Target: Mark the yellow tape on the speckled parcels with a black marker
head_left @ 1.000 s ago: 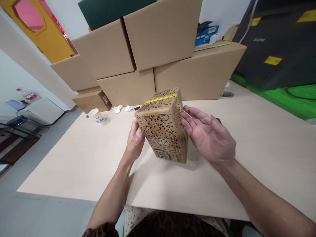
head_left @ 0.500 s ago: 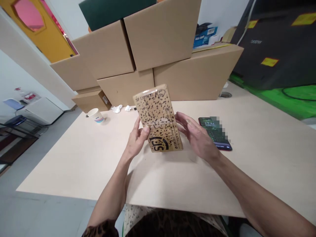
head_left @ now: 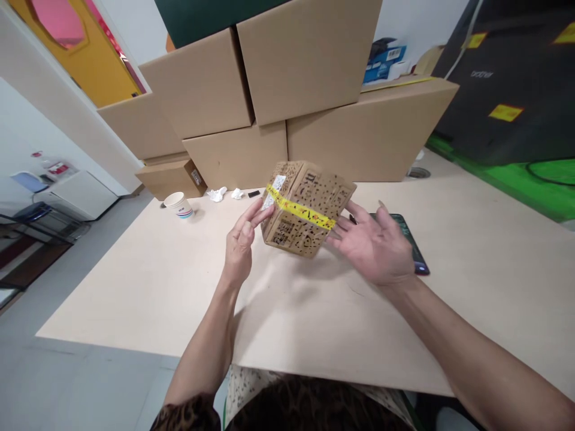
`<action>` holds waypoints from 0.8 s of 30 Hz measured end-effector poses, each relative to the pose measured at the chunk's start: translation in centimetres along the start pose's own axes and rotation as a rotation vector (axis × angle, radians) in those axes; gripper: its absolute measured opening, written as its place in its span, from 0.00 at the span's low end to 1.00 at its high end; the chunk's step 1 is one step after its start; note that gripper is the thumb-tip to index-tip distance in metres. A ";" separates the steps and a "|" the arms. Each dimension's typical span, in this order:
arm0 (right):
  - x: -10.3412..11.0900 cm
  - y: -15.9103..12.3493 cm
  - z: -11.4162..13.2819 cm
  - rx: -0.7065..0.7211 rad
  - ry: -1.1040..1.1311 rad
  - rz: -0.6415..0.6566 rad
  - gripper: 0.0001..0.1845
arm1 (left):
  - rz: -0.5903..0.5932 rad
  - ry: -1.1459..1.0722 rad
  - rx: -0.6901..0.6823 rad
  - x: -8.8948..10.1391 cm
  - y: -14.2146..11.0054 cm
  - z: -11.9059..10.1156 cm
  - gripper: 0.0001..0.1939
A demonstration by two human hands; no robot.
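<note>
Tilted above the table is a small cardboard box (head_left: 309, 200) with dark speckled print, a yellow tape band across it and a white label on its left side. My left hand (head_left: 242, 245) grips it at that side, fingers pressed near the label and thumb off the box. From the right, my right hand (head_left: 372, 245) supports the box with the palm turned up and fingers at its lower right edge; some fingertips are hidden behind it. Partly covered by this hand, a phone (head_left: 415, 248) lies on the table.
Large cardboard boxes (head_left: 309, 66) are stacked along the back of the table (head_left: 135, 287). A paper cup (head_left: 178, 206), crumpled tissues (head_left: 217, 194) and a small black object (head_left: 254, 193) lie at the back left. A roll of tape (head_left: 418, 172) sits at the back right.
The box has been turned over from its upright pose, so the yellow tape and label now face me. My right palm has rolled upward. The view has shifted slightly.
</note>
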State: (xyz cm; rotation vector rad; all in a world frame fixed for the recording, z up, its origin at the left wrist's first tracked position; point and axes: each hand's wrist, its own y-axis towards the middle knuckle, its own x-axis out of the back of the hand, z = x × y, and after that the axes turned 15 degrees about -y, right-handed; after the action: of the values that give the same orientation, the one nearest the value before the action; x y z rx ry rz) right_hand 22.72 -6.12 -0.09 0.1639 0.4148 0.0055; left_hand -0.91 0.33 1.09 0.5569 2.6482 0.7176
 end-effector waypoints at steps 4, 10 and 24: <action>0.1 0.0 0.0 0.046 -0.111 0.010 0.33 | 0.031 -0.082 -0.074 -0.5 0.1 -0.8 0.33; 0.3 0.3 -0.4 0.074 -0.175 -0.038 0.33 | 0.015 -0.019 0.014 0.1 0.2 0.4 0.35; 0.5 0.2 -0.6 0.087 -0.287 -0.004 0.30 | -0.002 0.338 0.145 -0.8 -0.2 1.8 0.30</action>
State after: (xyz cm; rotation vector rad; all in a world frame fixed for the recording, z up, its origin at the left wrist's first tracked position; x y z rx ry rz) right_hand 22.92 -5.84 -0.84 0.2465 0.1289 -0.0398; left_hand 0.51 0.55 -0.31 0.5086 3.0325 0.6735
